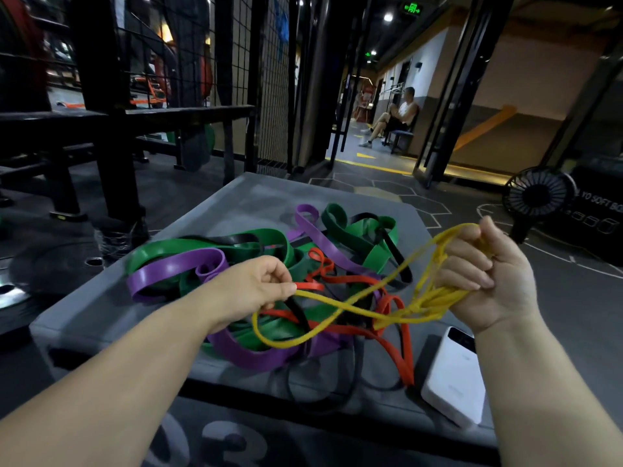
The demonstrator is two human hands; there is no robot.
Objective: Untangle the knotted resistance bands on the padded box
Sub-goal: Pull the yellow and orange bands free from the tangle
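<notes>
Two bare forearms reach in from the bottom of the frame. The left hand [259, 284], at centre, pinches a strand of the yellow band [421, 310] between thumb and forefinger. A red end lies right at the fingertips, and I cannot tell if it is caught too. The right hand [488, 274], at middle right, has its fingers curled round several gathered coils of the same yellow band, lifted above the padded box [236, 203].

The rest of the tangle lies on the box top at centre frame: wide green bands [209, 244], purple bands [168, 271], a narrow red band [397, 348] and black ones threaded under them. A white power bank [451, 375] sits at the box's lower right corner.

The yellow band looks thin, light and limp, likely stretchy and a little grippy, so pulling hard would probably tighten the knot. It seems better to hold it close to the knotted crossing and feed slack through. The wide bands look heavier and may drag.
</notes>
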